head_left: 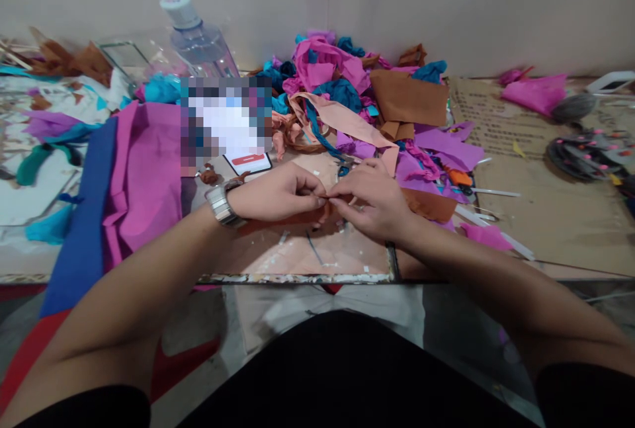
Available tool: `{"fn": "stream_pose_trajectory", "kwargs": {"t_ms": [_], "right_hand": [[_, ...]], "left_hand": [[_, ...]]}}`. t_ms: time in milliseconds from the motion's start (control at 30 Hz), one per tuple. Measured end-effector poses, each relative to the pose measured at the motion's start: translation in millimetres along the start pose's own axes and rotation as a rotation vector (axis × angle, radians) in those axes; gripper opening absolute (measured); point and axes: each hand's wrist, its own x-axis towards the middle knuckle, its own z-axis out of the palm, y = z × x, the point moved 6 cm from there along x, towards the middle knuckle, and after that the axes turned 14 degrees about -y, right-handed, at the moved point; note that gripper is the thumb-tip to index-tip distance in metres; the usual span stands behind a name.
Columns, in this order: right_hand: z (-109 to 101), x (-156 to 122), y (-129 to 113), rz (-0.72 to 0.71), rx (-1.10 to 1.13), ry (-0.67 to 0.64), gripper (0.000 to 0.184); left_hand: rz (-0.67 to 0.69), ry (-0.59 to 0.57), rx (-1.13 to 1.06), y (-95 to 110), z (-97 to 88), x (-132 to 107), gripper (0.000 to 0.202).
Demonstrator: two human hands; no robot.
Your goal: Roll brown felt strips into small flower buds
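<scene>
My left hand (pixel 288 191), with a metal watch (pixel 224 204) on its wrist, is closed in a pinch above the tabletop. Opposite it, my right hand (pixel 370 200) pinches at the same spot, and the fingertips of both hands nearly touch. Between them is a small brown twisted strip (pixel 326 196), thin and partly covered by the fingers; its material is hard to make out. Just behind the hands lie a peach strip (pixel 347 122) and a dark blue twisted strip (pixel 320 130). A phone (pixel 248 162), partly blurred out, rests behind my left hand.
Crumpled pink, blue and purple pieces (pixel 327 67) and a brown folded sheet (pixel 409 97) are heaped at the back. A capped bottle (pixel 203 44) stands at back left. Pink sheets (pixel 151 176) lie left; cardboard (pixel 555 216) and a round dark pincushion-like object (pixel 585 153) are right.
</scene>
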Motion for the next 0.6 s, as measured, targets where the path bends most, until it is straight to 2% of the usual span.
{"fn": "stream_pose_trajectory", "kwargs": {"t_ms": [133, 333, 600], "right_hand": [[-0.2, -0.5, -1.6, -0.013, -0.019, -0.011, 0.009], [-0.6, 0.5, -3.9, -0.009, -0.034, -0.019, 0.009], [1.1, 0.7, -1.5, 0.015, -0.054, -0.024, 0.006]], "left_hand": [[-0.024, -0.034, -0.113, -2.3, -0.5, -0.5, 0.020], [-0.033, 0.030, -0.107, -4.6, -6.8, 0.5, 0.032], [-0.043, 0.040, -0.024, -13.3, -7.0, 1.4, 0.033]]}}
